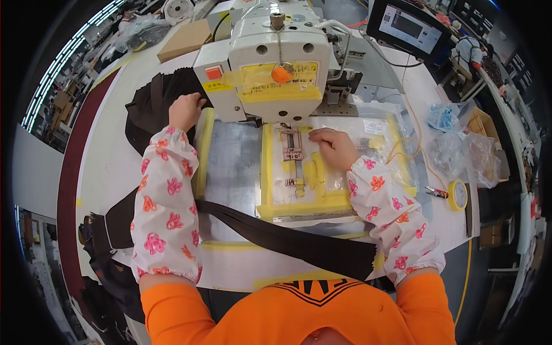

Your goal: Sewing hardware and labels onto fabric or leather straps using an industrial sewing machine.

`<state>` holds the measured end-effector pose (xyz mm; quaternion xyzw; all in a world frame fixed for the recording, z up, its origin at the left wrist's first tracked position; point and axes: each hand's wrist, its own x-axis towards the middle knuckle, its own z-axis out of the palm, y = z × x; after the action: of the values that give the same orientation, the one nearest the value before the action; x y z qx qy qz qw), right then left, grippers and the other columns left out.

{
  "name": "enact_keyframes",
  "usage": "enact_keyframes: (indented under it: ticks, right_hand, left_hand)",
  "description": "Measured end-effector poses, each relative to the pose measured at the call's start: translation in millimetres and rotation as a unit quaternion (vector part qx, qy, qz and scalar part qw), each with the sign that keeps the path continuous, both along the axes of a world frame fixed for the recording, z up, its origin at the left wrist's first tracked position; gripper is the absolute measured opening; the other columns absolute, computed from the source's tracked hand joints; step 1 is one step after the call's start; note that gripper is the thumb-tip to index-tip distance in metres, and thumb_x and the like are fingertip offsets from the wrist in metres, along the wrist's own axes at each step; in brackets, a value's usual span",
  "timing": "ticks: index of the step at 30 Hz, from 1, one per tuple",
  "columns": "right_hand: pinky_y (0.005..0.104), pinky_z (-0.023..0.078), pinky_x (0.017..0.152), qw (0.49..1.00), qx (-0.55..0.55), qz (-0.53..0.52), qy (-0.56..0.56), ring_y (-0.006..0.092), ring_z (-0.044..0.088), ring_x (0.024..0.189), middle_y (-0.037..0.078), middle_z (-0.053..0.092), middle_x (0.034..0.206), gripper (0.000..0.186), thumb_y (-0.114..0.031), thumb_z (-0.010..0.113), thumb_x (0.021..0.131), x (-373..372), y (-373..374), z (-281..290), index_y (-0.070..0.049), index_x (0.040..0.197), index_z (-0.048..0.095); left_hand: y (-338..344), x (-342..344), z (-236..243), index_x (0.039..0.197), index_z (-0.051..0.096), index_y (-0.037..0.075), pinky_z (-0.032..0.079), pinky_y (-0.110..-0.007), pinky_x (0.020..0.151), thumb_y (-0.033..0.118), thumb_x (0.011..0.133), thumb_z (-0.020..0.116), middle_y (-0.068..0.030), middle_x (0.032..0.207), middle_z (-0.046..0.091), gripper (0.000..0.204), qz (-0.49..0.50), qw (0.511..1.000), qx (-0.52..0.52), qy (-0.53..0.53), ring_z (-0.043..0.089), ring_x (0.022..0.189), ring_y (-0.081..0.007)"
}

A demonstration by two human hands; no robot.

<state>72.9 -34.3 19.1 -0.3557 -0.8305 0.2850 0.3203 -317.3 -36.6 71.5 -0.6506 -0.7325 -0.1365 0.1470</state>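
Observation:
At the left of the sewing machine point(279, 60), my left hand point(185, 111) is closed, its curled fingertips beside a heap of dark cloth pieces point(150, 106). Whatever those fingers hold, if anything, blends into the dark cloth. My right hand point(335, 148) lies palm down on a clear, yellow-taped template point(339, 198), fingers stretched left. Close to its fingertips is a narrow slot panel point(292, 144) with a dark strip in it, just below the needle area. A stack of long dark fabric strips point(293, 238) lies across the table's front, nearest my body.
A screen point(409, 29) stands at the back right. On the right lie a yellow tape roll point(457, 195), small snips point(437, 192), an orange cord point(418, 138) and plastic bags point(454, 155) by a cardboard box point(482, 123). More dark cloth point(115, 227) hangs at the left.

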Motion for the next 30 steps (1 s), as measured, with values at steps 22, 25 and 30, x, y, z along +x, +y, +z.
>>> enact_keyframes:
  ticks: [22,25,30]
  right_hand:
    - [0.0231,0.046,0.070,0.988,-0.138,0.020,-0.070,0.0133,0.059,0.076,0.010,0.066,0.095,0.023,-0.011,0.055,0.083,8,0,8,0.000,0.100,0.065]
    - [0.0243,0.046,0.070,0.963,-0.184,0.084,-0.181,0.0143,0.059,0.077,0.010,0.066,0.095,0.032,-0.022,0.061,0.083,10,-25,55,-0.003,0.109,0.062]
    - [0.0401,0.047,0.069,0.968,0.063,0.060,-0.233,0.0317,0.061,0.078,0.015,0.063,0.089,0.054,-0.037,0.068,0.073,28,-69,68,-0.003,0.114,0.056]
  left_hand:
    - [-132,182,-8,0.089,0.064,-0.001,0.045,-0.035,0.059,0.021,0.087,0.055,-0.0172,0.069,0.060,0.024,-0.451,0.707,-0.467,-0.281,0.057,0.061,-0.0315]
    - [-135,179,-10,0.084,0.061,-0.002,0.044,-0.036,0.058,0.021,0.088,0.055,-0.0186,0.067,0.058,0.024,-0.439,0.776,-0.371,-0.260,0.057,0.060,-0.0315]
    - [-120,172,26,0.082,0.057,-0.002,0.042,-0.033,0.056,0.015,0.089,0.054,-0.0161,0.064,0.053,0.019,-0.296,0.891,-0.122,-0.321,0.051,0.057,-0.0286]
